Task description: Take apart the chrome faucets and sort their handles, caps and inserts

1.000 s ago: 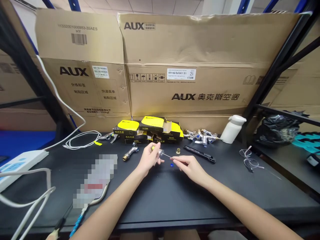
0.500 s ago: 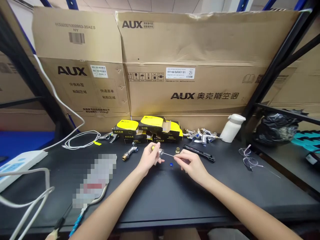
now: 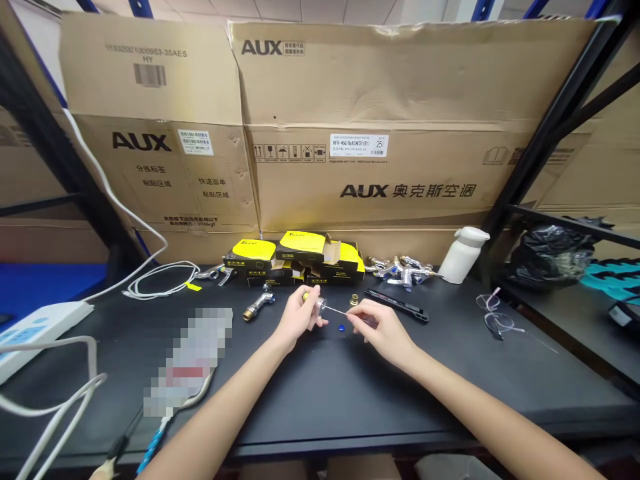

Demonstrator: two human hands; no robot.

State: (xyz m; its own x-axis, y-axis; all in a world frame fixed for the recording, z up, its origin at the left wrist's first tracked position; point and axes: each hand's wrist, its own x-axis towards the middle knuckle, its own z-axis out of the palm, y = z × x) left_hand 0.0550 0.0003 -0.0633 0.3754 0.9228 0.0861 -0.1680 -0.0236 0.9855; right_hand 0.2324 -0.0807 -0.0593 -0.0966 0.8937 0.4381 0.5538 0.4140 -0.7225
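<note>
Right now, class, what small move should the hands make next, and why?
Probably a slight twist of the thin rod by the right hand, with the left hand steady: the rod seems to run from the right fingertips to the metal part gripped in the left.

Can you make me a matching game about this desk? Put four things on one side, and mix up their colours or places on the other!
Things:
1. Bottle
2. Thin rod
3. Small disc
4. Small boxes

Colours or places:
A. Blue
B. Yellow and black
C. White
D. Reaching across from the left hand to the right hand

Right pairs: 1-C, 2-D, 3-A, 4-B
</note>
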